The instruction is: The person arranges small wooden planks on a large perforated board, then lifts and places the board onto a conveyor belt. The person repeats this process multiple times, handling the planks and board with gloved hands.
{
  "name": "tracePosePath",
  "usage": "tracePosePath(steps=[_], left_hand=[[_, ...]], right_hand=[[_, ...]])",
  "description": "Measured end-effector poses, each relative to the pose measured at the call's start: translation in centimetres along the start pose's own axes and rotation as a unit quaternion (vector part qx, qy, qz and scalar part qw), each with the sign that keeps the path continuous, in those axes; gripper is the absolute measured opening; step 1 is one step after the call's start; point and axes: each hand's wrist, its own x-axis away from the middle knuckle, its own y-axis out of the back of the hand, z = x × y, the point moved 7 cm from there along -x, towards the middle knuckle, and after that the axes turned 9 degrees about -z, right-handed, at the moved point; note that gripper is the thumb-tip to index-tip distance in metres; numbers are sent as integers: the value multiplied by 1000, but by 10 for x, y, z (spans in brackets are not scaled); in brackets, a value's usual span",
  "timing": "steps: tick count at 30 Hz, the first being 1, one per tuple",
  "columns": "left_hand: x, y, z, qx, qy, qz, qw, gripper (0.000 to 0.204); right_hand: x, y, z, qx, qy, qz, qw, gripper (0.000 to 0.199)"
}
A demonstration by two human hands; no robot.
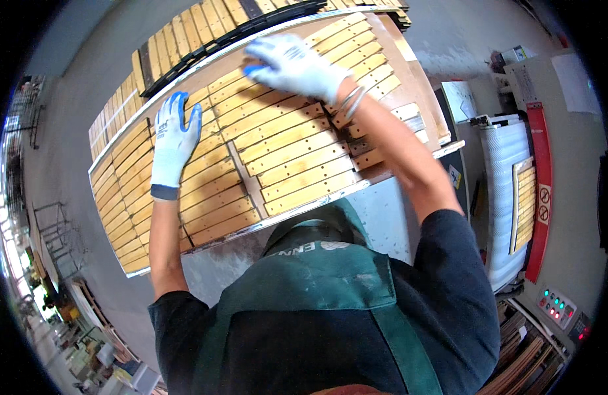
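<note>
Rows of yellow wooden slats (287, 158) with dark holes lie side by side on a brown board (391, 49) with pale edges. My left hand (172, 145), in a white glove with blue fingers, is over the slats left of the middle, thumb apart from the fingers and nothing seen in it. Whether it presses on the wood I cannot tell. Over the far slats is my right hand (294, 66), gloved alike and blurred by motion. Its thumb and fingers stand apart, with nothing visible between them. Darker slats (366, 158) lie beneath my right forearm.
Beyond the board's far edge stand stacks of similar slats (192, 29). To the right are a white padded roll (505, 191) with a small slatted panel (523, 207) against it, a red upright strip (540, 191) and a control box with lit buttons (556, 307).
</note>
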Motion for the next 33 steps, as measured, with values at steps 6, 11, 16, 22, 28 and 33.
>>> tracePosePath(steps=[6,11,16,22,28,33], left_hand=[[-37,-32,-82,70,-78,6,994,49],[-41,-73,-94,13,-49,96,994,67],[-36,-66,-96,25,-65,55,996,63],[-39,-62,-99,11,-40,55,998,61],[-43,-60,-103,40,-30,40,998,57],[-46,-55,-105,30,-36,50,998,57]], right_hand=[[55,75,-103,221,-26,25,975,50],[111,83,-86,236,-106,9,966,62],[105,94,-69,217,-115,-5,969,66],[73,49,-28,264,-155,-1,952,62],[67,34,-24,190,-192,-10,963,63],[49,89,-120,-237,-371,-172,881,36]])
